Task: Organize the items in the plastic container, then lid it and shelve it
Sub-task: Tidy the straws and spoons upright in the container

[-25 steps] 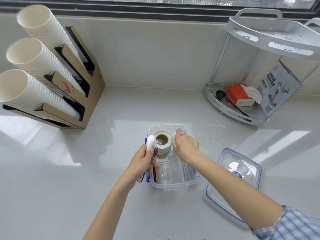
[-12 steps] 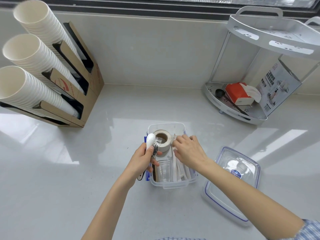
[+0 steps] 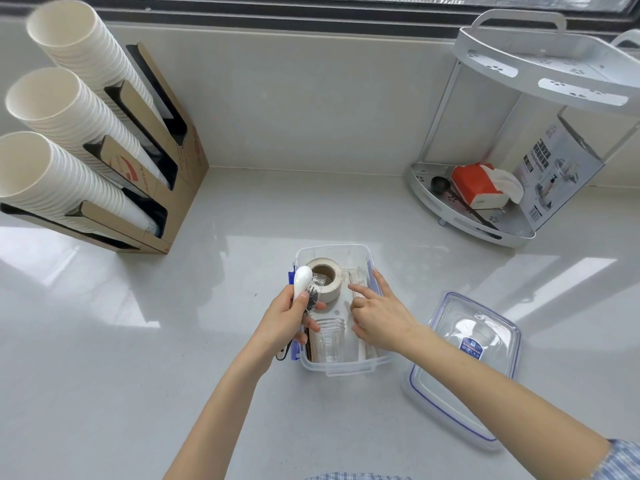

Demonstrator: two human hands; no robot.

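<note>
A clear plastic container point(image 3: 346, 369) sits on the white counter in front of me. Inside it lie a beige tape roll point(image 3: 331, 274) at the far end, a clear plastic cup point(image 3: 330, 341) on its side, and flat white wrapped pieces point(image 3: 358, 282) along the right wall. My left hand point(image 3: 285, 323) is shut on a white spoon point(image 3: 300, 280) together with a small clear wrapped item, held over the container's left edge. My right hand point(image 3: 379, 311) hovers over the container's right half, fingers spread, index finger pointing at the white pieces. The clear lid point(image 3: 460, 372) with a blue seal lies to the right.
A cardboard dispenser point(image 3: 145, 188) with three stacks of white paper cups stands at the back left. A white two-tier corner shelf point(image 3: 485, 223) at the back right holds a red tissue pack point(image 3: 476, 188), a black scoop and a printed box. A wall runs behind.
My right hand has drawn back from the container's far rim toward me and now hovers over the right side with fingers spread. My left hand still holds the spoon in the same place.
</note>
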